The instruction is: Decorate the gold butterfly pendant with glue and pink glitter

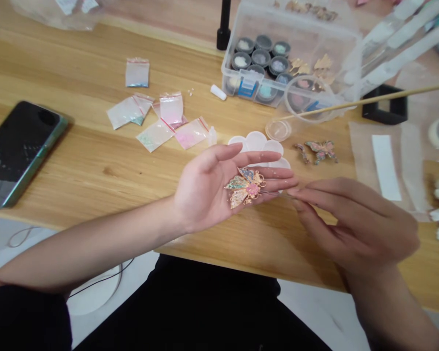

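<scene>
My left hand (208, 187) lies palm up with its fingers stretched out. On its palm and fingers rests a gold butterfly ornament (247, 187) with blue, green and pale glittery wing parts and a pink flower. The fingertips of my right hand (347, 214) are pinched together around the end of a thin metal rod (269, 193). Its other end reaches the ornament; whether the two are joined I cannot tell. Beneath my left fingers a white flower-shaped palette (256, 141) is partly hidden. Another butterfly ornament (322, 150) lies on the table behind my right hand.
Small zip bags (171, 109) of coloured bits lie beyond my left hand. Behind stands a clear plastic box (254, 90) with several little pots and gold pieces. A wooden stick (369, 101) slants over a round lid (278, 129). A phone (18, 151) lies at left.
</scene>
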### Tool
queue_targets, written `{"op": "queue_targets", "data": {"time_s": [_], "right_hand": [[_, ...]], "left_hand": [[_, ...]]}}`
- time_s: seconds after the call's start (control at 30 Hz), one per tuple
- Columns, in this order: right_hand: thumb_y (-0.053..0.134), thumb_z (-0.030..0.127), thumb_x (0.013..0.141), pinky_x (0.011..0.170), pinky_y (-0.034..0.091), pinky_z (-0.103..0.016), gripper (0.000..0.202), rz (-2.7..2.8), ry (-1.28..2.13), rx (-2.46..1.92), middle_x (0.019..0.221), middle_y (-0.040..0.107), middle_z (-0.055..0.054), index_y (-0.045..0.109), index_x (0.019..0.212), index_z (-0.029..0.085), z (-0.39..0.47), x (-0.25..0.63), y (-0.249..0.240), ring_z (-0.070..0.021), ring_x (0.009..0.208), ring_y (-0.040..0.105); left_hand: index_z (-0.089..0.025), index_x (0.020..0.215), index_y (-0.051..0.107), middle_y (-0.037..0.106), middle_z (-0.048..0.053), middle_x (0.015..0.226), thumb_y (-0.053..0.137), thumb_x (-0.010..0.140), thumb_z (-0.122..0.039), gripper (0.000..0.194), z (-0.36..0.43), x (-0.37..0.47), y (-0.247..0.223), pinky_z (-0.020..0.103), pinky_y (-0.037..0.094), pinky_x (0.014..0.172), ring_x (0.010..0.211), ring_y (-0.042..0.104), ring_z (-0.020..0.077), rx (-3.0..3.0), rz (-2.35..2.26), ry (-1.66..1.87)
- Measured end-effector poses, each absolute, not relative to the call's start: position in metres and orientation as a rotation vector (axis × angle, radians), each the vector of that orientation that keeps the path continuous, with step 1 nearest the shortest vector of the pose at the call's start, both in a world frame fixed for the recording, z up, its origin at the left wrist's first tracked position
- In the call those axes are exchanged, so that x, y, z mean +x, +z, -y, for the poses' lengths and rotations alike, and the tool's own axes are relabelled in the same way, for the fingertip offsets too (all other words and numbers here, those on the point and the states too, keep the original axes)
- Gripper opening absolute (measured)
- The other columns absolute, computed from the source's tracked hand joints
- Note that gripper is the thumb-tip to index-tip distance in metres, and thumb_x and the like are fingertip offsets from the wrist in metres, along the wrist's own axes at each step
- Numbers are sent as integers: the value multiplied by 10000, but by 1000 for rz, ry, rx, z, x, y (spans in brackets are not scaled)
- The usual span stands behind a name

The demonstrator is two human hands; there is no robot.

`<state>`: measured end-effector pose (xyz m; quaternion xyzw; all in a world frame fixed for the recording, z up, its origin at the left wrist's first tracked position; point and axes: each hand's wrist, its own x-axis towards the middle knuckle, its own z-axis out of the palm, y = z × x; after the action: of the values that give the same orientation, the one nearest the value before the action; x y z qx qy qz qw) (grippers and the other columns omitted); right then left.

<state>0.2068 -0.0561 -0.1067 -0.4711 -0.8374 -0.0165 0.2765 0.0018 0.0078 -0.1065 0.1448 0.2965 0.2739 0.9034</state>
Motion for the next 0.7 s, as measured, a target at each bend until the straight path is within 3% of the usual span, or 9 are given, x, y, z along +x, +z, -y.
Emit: {"op": "queue_targets", "data": {"time_s": [0.23,0.7], "right_hand": [[708,60,846,690,559,-268,236,2267,-47,-1220,901,765,-49,667,1027,205,55,208,-106,-155,772,711],[691,98,877,672,572,-288,240,2258,-50,-1254,919,772,-14,658,1044,267,56,208,-106,-161,776,729]], "left_hand": [[-64,1225,621,718,236,1206,481,874,-416,516,-8,2,-105,570,295,1213,1314,594,415,299,-624,561],[-60,1244,612,713,244,1219,476,873,-410,529,-8,2,-106,560,301,1213,1301,606,407,293,-614,558]]}}
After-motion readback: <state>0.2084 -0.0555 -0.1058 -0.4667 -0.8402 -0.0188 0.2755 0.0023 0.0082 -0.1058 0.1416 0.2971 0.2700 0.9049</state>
